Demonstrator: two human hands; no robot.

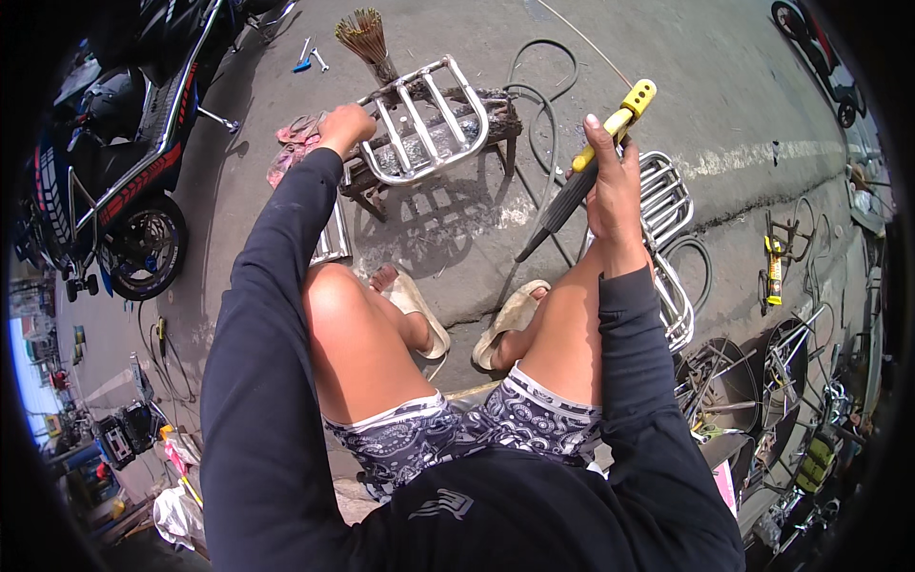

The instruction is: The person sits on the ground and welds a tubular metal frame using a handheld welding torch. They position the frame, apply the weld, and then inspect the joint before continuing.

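Observation:
My right hand (613, 191) is wrapped round a welding electrode holder (569, 202) with a yellow head and black handle. From its head a long thin welding rod (583, 40) points up and left, its tip out of frame. Closed at the left edge of a tubular metal rack (416, 122), my left hand (347, 128) appears to grip its frame; the fingertips are hidden. The rack lies on a low, rough metal stand (505, 114) in front of my feet. Behind the rack, a bundle of welding rods (366, 42) stands upright in a holder.
Two wrenches (303, 59) lie on the ground at the far left. A motorcycle (124, 181) stands left. More metal racks (664, 197) lie beside my right leg. A dark cable (548, 114) loops across the ground. Metal scraps (720, 381) crowd the lower right.

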